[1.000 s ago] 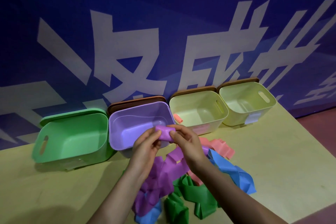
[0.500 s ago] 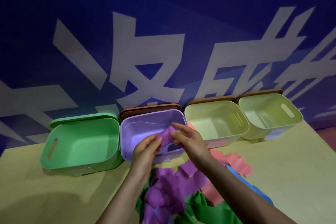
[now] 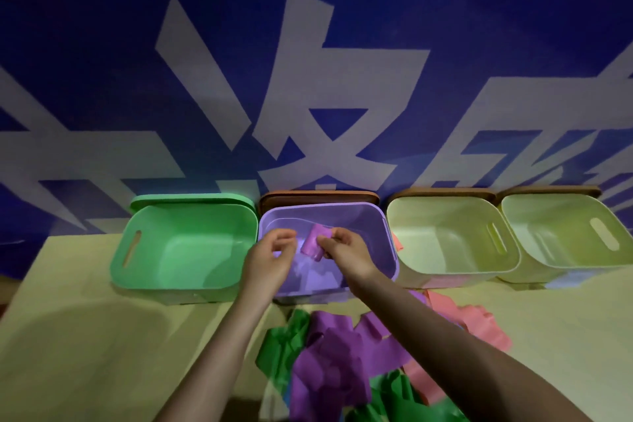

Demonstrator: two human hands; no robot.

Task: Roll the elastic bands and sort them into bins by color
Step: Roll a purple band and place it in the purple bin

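Unrolled bands (image 3: pixel 342 363) lie heaped at the near edge of the desk (image 3: pixel 85 336), between the two forearms: purple on top, green under and beside it, pink toward the right, a sliver of blue barely showing (count impossible, they overlap). Past the heap, both hands are over the purple bin (image 3: pixel 388 250), second from the left in the row of four along the far edge. Right hand (image 3: pixel 346 252) pinches the rolled purple band (image 3: pixel 315 243) by one end, so the roll hangs inside the bin's mouth, above its floor. Left hand (image 3: pixel 270 255) is just beside the roll, fingers loosely curled, holding nothing and apparently not touching it. Step in hand, as I read it: dropping a finished purple roll into its matching bin. The next move calls for the right hand to let go over the bin (the roll looks loose at the lower end and may unwind when it lands), then both hands go to the heap for another band. Green bin (image 3: pixel 144 250) sits at the far left corner; two pale yellow-green bins (image 3: pixel 513 264) fill the far right. Blue wall with white lettering behind.
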